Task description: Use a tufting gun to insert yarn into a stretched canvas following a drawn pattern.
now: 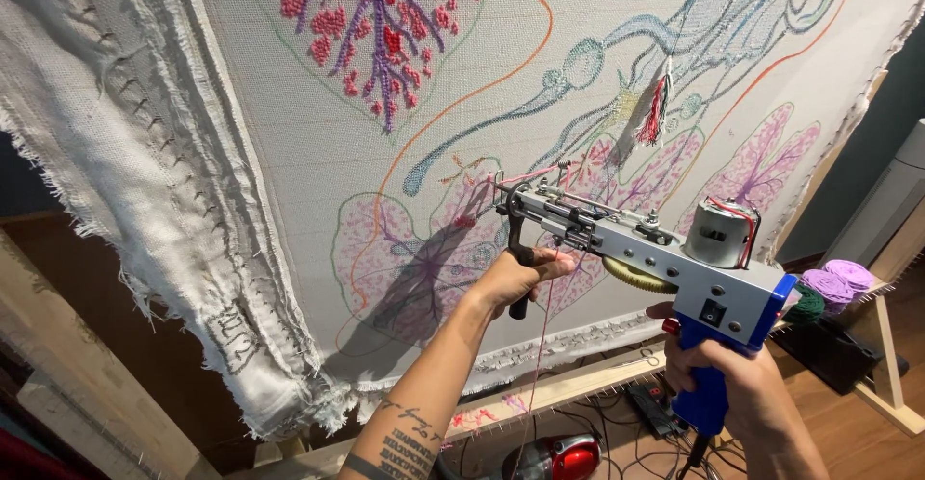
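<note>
Centre frame: my left hand (515,276) grips the tufting gun (636,249) by its black front handle. Lower right: my right hand (732,379) holds its blue grip, needle at the cloth (289,133).

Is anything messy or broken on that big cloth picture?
The cloth has a ragged, fraying left edge bunched in folds, and a loose red yarn tuft dangles from it. Neither the tufting gun nor anything else looks broken.

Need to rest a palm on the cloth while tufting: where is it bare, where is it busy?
Bare cloth lies between the red flower and the folded left edge, and below the orange line. It is crowded around the tufting gun, held by the left hand and right hand. Cables clutter the floor.
</note>
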